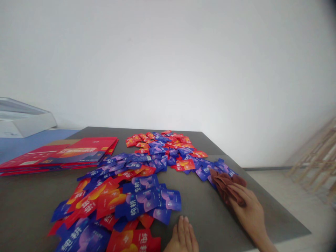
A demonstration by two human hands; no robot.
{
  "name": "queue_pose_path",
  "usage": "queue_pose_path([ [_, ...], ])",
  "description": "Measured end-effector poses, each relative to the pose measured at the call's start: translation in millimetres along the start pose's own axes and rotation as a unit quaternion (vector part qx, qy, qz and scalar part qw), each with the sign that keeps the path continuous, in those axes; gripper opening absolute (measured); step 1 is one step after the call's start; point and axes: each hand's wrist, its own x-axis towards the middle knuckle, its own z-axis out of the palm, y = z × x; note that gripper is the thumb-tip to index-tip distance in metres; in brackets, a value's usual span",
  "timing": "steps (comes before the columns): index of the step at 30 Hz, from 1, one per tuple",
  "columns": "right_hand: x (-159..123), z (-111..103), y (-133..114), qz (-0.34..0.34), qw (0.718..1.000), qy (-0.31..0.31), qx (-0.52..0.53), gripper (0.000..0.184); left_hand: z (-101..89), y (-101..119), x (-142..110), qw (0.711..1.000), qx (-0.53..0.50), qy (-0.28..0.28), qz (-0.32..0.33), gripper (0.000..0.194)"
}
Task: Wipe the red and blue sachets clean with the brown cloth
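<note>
- We see the right hand (249, 210) lying on a brown cloth (225, 185), at the near right; grip unclear.
- Left hand (182, 238) near centre, fingers (184, 225) extended, holding nothing; sachets (139, 201) lie just left and far.

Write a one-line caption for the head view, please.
Right hand on a brown cloth beside scattered red and blue packets on a table.

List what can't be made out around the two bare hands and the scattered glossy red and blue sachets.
Head view:
- Under the crumpled brown cloth: hidden by it and the right hand.
- Left hand: wrist cut off by bottom edge.
- Far red sachets: print too small.
</note>
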Motion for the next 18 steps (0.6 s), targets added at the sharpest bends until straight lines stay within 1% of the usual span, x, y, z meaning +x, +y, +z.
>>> queue_pose_path([
  [5,-0.6,0.6,0.7,-0.002,1.000,-0.004,-0.006,0.032,-2.9,-2.4,0.1,1.000,-0.001,-0.017,0.011,0.028],
  [9,-1.0,0.9,1.0,-0.002,1.000,0.001,-0.004,0.031,-5.9,-5.4,2.1,1.000,0.007,0.021,-0.020,0.026],
  [11,-1.1,1.1,1.7,-0.004,1.000,0.000,-0.005,0.032,-5.8,-4.8,2.3,0.999,0.009,0.030,-0.029,0.025],
  [18,-0.3,1.0,2.1,-0.006,1.000,-0.004,-0.009,0.031,-1.8,0.0,-0.3,1.000,0.012,-0.002,-0.009,0.028],
])
